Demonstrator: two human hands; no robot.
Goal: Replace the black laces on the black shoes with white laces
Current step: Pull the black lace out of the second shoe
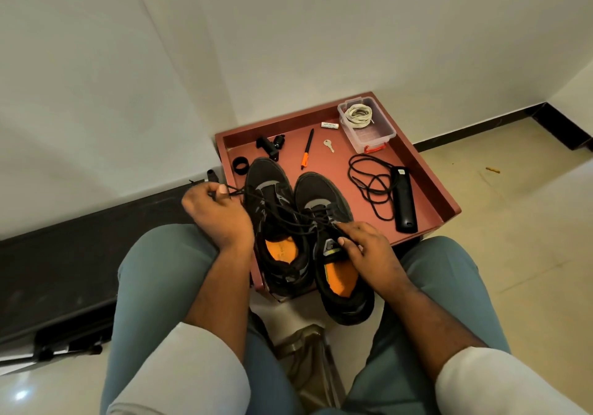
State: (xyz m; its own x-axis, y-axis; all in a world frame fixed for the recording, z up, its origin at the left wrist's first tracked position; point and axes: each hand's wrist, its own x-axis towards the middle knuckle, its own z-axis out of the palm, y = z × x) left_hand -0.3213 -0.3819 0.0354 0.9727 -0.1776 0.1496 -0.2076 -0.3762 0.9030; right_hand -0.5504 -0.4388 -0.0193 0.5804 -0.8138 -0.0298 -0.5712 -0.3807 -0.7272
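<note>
- While you sit with the red table (430, 186) between your knees, both black shoes (279, 222) lie on its near part, toes pointing away, heels over the near edge toward you
- The left shoe shows a grey patch at the toe end of the tongue and an orange insole; the right shoe (333, 238) looks the same and sticks out further over the edge
- Your left hand (215, 215) pinches the ends of a black lace (288, 214) between thumb and fingertips, off the left side of the shoes; the lace runs across both shoes
- Your right hand (369, 247) holds the right shoe at its collar, fingers curled onto the tongue
- A loose black lace (369, 186) lies tangled on the table to the right, beside a black remote (405, 202)
- The white laces (358, 115) sit coiled in a clear plastic box (369, 135) at the far right corner
- Also on the table: an orange-and-black pen (307, 149), a key (329, 145), a battery (330, 125)
</note>
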